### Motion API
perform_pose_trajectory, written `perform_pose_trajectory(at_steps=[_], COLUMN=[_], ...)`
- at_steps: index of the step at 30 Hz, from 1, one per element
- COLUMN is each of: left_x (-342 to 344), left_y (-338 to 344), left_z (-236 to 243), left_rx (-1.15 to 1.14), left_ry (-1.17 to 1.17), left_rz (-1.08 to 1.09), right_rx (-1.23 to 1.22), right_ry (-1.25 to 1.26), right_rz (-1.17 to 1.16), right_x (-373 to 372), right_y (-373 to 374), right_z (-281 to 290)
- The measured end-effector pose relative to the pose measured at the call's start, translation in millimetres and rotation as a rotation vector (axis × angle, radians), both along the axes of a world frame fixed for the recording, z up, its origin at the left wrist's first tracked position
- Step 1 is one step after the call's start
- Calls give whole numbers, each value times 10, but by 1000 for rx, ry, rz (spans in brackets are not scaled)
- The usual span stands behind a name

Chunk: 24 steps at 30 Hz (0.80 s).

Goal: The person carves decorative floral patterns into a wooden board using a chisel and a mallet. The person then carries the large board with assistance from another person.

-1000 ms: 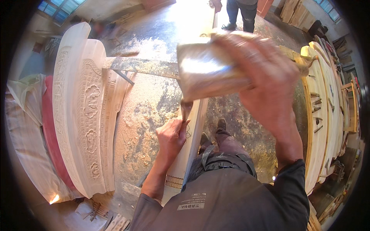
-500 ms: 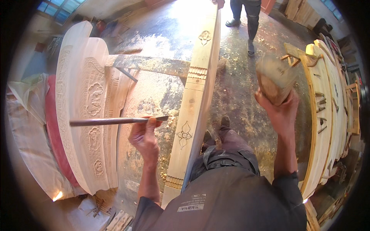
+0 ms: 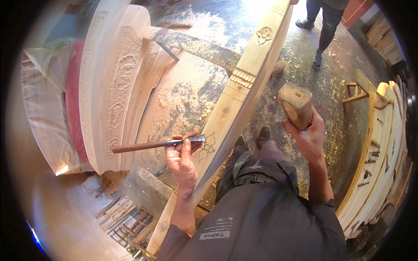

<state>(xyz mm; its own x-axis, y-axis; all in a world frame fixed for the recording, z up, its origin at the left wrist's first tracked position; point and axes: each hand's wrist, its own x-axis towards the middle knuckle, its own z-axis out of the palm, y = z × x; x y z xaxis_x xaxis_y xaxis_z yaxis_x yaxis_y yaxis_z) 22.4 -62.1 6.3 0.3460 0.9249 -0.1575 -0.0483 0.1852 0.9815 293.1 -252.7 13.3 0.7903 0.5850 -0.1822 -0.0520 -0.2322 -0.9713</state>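
My left hand (image 3: 180,158) grips a chisel (image 3: 141,146) held nearly level, its dark wooden handle pointing left and its flat metal blade right, over a long pale timber beam (image 3: 230,102). A pencilled flower (image 3: 208,145) shows beside the blade; farther up the beam are carved grooves (image 3: 241,79) and a carved flower (image 3: 264,35). My right hand (image 3: 309,135) is wrapped round a worn wooden mallet (image 3: 295,102), raised to the right of the beam.
Large carved panels (image 3: 117,91) lean at the left beside a red piece (image 3: 75,104). Tools (image 3: 135,228) lie at lower left. Boards with dark tools (image 3: 370,161) stand at the right. Another person's legs (image 3: 324,32) show beyond the beam; wood shavings litter the floor.
My right hand has brought the mallet down and right from over the chisel. The chisel has tipped from upright to level. The view has turned, so the beam now runs diagonally.
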Motion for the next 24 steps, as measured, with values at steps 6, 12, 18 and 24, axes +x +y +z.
perform_pose_trajectory(at_steps=[6,12,18,24], left_x=[167,219,227,239], left_y=[-190,-229,-220,-208], left_z=[-219,-222,-185,-171], left_rx=[169,196,265,250], left_ry=[147,170,262,272], left_rz=[18,-25,-64,-87], right_rx=[-16,-51,-66,-44], right_ry=[-115,-127,-159,-169], right_rz=[130,173,192,174], right_x=[62,-20,-62,-135], right_y=[232,331,397,443], right_z=[143,106,118,127])
